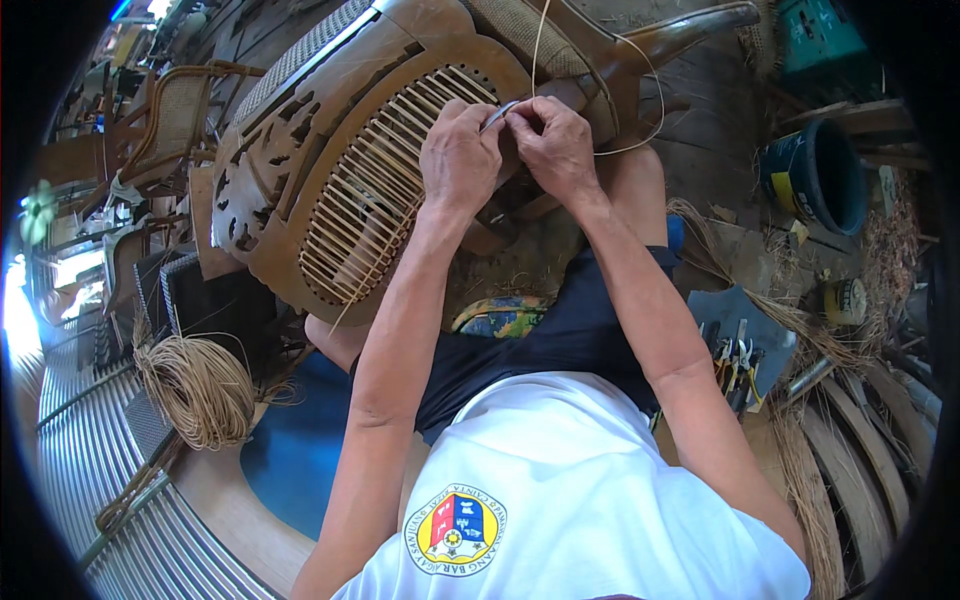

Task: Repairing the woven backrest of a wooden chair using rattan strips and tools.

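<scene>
A brown carved wooden chair frame (285,232) leans before me, its oval opening strung with parallel rattan cane strands (372,172). Over the right edge of that oval, my left hand (462,160) is closed, and a thin silvery strip (499,115), perhaps a blade, sticks out between its thumb and fingers. Close beside it, my right hand (555,145) pinches near the strip's other end. A long pale cane strand (661,92) loops out around the right hand; its end is hidden in the fingers. Both hands are raised off my lap.
A coil of cane (200,390) lies at left by a corrugated metal sheet (160,520). On the right are a dark bucket (820,178), pliers and other hand tools (740,360) on a grey sheet, loose fibre and curved wooden pieces (845,480). Another chair (165,125) stands far left.
</scene>
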Available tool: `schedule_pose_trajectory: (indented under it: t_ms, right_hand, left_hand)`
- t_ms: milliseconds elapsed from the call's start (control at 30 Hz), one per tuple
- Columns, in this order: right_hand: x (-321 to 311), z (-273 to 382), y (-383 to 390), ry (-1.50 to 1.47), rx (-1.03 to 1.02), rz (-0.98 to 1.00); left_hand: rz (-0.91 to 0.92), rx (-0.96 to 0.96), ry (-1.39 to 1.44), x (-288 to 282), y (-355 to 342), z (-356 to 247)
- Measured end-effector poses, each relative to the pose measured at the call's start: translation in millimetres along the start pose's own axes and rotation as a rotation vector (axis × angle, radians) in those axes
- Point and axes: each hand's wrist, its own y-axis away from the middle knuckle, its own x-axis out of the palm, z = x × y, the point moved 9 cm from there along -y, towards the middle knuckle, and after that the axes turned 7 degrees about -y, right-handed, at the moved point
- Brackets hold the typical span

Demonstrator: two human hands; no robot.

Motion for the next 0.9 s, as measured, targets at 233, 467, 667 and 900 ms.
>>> schedule_pose_trajectory:
  t_ms: [233, 467, 667, 900]
  right_hand:
    - [-31.7, -24.6, 4.9, -0.213, 0.193, -0.095]
    - [-56.4, -52.2, 19.2, -0.262, 0.27, -0.132]
    - [-49.0, -52.2, 30.7, -0.274, 0.307, -0.107]
    - [-57.2, -50.6, 27.5, -0.317, 0.279, -0.086]
  left_hand:
    - [0.006, 0.079, -0.03, -4.1, -6.9, -6.2]
    - [0.066, 0.069, -0.12, 1.2, -14.0, -14.2]
    - [0.111, 0.065, -0.224, 6.0, -15.0, -16.5]
    - [0.295, -0.372, 0.17, 10.8, -18.9, 21.0]
